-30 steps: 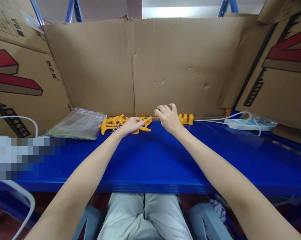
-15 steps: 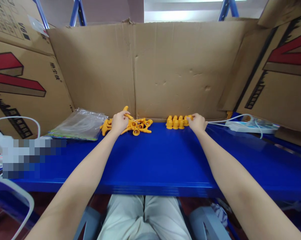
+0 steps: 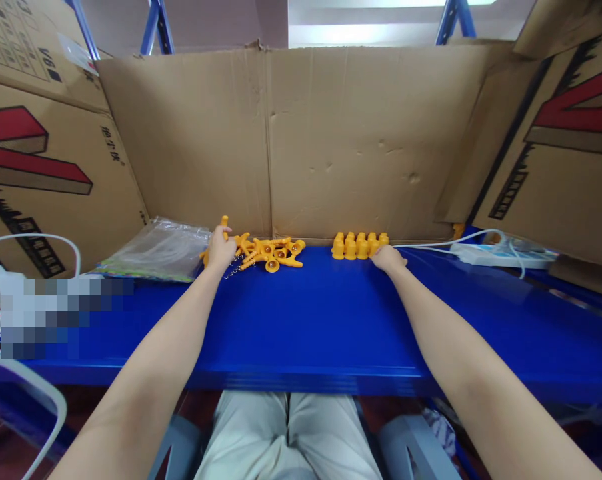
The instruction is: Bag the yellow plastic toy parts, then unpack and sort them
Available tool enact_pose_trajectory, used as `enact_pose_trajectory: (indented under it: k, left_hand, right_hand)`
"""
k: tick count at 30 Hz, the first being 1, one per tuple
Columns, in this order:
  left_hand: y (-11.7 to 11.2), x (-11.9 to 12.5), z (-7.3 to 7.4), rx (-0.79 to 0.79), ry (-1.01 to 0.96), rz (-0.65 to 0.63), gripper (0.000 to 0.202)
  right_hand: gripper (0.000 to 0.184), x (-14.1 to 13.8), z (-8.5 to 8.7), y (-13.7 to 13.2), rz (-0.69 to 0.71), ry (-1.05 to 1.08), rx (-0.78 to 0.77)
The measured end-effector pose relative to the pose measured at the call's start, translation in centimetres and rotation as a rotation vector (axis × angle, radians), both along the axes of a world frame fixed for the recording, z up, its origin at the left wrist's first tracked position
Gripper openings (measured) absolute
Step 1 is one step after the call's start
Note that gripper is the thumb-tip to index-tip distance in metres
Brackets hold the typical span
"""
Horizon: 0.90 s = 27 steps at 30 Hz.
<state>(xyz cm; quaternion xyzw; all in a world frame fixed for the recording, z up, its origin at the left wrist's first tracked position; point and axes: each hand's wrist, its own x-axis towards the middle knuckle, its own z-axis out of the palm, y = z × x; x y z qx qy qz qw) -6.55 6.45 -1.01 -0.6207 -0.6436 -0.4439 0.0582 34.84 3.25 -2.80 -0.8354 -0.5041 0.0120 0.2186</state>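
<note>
My left hand (image 3: 221,249) is closed around a yellow plastic piece (image 3: 225,222) whose narrow end sticks up above the fingers. It is over the left part of a loose pile of yellow pieces (image 3: 272,265), some with hollow cup-like ends facing me. A thin chain (image 3: 234,270) trails on the tabletop beside this hand. On the right, bell-shaped yellow pieces (image 3: 350,248) stand upright in close rows. My right hand (image 3: 391,259) is at the front right end of these rows, fingers bent against a yellow piece there; the fingertips are partly hidden.
Clear plastic bags (image 3: 155,250) lie left of the pile. A cardboard sheet (image 3: 361,147) closes off the back of the blue tabletop (image 3: 301,320), with cardboard boxes at both sides. A white power strip (image 3: 503,255) and cables lie at the right.
My left hand has moved left over the pile with a yellow piece upright in it. My right hand has come down and slightly toward me, uncovering the back right end of the rows.
</note>
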Motion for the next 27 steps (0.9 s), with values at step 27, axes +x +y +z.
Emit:
enact_pose_trajectory:
  k: [27]
  left_hand:
    - [-1.0, 1.2, -1.5, -0.344, 0.341, 0.067, 0.053]
  right_hand:
    - [0.045, -16.0, 2.4, -1.8, 0.712, -0.397, 0.156]
